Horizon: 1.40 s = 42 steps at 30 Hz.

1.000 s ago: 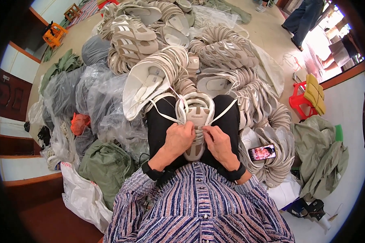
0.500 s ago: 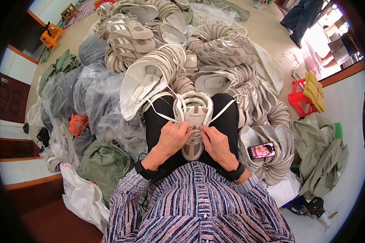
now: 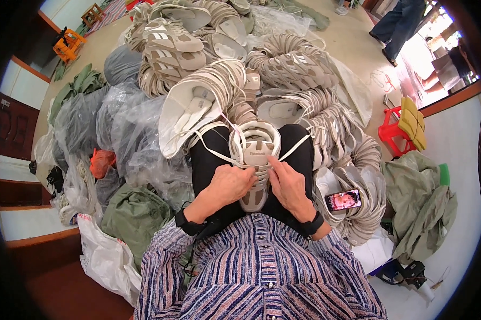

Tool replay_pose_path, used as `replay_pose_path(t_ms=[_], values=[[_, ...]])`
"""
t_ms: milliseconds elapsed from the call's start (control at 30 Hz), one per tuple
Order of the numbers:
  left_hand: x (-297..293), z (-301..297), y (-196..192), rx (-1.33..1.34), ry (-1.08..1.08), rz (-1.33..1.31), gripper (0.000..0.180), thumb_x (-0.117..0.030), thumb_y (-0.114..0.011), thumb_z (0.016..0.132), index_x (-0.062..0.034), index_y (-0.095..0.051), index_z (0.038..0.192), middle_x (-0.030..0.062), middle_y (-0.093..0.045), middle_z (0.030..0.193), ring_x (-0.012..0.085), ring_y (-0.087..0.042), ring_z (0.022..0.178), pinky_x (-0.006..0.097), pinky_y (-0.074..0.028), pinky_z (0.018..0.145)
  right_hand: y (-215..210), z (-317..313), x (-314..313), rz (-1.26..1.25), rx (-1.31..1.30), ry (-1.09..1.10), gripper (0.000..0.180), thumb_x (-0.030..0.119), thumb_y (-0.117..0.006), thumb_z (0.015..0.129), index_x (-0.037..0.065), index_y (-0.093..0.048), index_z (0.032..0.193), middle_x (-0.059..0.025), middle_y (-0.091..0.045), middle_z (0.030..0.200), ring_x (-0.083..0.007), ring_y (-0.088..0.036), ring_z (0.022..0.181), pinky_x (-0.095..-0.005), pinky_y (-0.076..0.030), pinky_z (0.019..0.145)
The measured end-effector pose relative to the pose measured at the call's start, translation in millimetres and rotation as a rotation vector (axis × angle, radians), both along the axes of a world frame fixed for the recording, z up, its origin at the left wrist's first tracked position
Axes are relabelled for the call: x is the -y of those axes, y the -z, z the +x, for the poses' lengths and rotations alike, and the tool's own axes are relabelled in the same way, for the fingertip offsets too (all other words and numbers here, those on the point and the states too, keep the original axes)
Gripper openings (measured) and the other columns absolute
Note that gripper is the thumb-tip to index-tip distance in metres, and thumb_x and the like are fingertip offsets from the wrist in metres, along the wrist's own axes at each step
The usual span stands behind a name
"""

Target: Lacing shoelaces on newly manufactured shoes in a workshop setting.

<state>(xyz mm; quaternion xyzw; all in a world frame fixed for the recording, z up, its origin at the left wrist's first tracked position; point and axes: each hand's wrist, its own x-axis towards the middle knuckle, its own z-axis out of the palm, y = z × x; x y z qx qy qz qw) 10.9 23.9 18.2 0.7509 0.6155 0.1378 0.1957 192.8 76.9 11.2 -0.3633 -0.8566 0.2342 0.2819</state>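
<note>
A beige and white sneaker (image 3: pixel 261 145) lies between my thighs, its toe toward my body and its tongue and opening away from me. Pale laces cross its front, and a long loose lace end (image 3: pixel 295 148) runs out to the right, another to the left. My left hand (image 3: pixel 230 184) is closed, thumb and curled fingers pinching lace at the left eyelet edge. On the opposite edge, my right hand (image 3: pixel 290 185) has its thumb and forefinger close together by the tongue's base, on the lacing there. The exact grip of the right fingertips is partly hidden.
Nested stacks of similar shoe uppers (image 3: pixel 291 58) spread ahead and to my right. A phone (image 3: pixel 343 199) with a lit screen rests on one stack. Plastic-wrapped bundles (image 3: pixel 128 114) lie left, beside a green cloth bag (image 3: pixel 136 216). A red stool (image 3: pixel 392 130) stands right; a person's legs (image 3: pixel 398 26) show beyond.
My right fingertips have shifted slightly away from my body, up toward the tongue. The left hand has moved slightly, its fingers more curled. The sneaker stays in place.
</note>
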Motion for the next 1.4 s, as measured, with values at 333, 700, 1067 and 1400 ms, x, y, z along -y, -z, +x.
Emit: replay_pose_path(t_ms=[333, 700, 1067, 1400], values=[[18, -30, -10, 0.423, 0.071, -0.278, 0.018, -0.023, -0.062, 0.081, -0.0061, -0.056, 0.083, 0.0120, -0.054, 0.064, 0.0323, -0.055, 0.058, 0.039, -0.044, 0.055, 6, -3, -16, 0.099, 0.035, -0.178, 0.010, 0.009, -0.057, 0.081, 0.003, -0.054, 0.088, -0.0131, -0.059, 0.075, -0.0275, -0.060, 0.070, -0.0362, -0.047, 0.060], [24, -24, -11, 0.533, 0.156, -0.054, 0.025, -0.008, -0.068, 0.073, -0.0001, -0.059, 0.095, 0.0108, -0.054, 0.097, 0.0244, -0.056, 0.076, 0.032, -0.046, 0.066, -18, -10, -11, -0.081, 0.163, -0.397, 0.018, 0.008, -0.056, 0.078, 0.000, -0.050, 0.093, -0.0142, -0.055, 0.078, -0.0305, -0.058, 0.072, -0.0387, -0.047, 0.062], [-6, -1, -24, 0.147, -0.090, -0.295, 0.028, -0.028, -0.054, 0.086, -0.0021, -0.064, 0.082, 0.0147, -0.062, 0.066, 0.0314, -0.062, 0.065, 0.036, -0.047, 0.059, -31, -21, 49, -0.142, 0.241, -0.597, 0.018, 0.010, -0.056, 0.082, -0.004, -0.048, 0.090, -0.0147, -0.052, 0.079, -0.0309, -0.058, 0.069, -0.0370, -0.049, 0.057], [47, -27, -59, 0.586, 0.507, -0.154, 0.008, -0.012, -0.062, 0.081, -0.0064, -0.064, 0.086, 0.0075, -0.061, 0.094, 0.0252, -0.058, 0.087, 0.036, -0.045, 0.075, -26, -2, -6, -0.222, 0.165, -0.388, 0.028, 0.012, -0.051, 0.086, 0.005, -0.049, 0.112, -0.0143, -0.056, 0.081, -0.0341, -0.058, 0.076, -0.0417, -0.049, 0.064]])
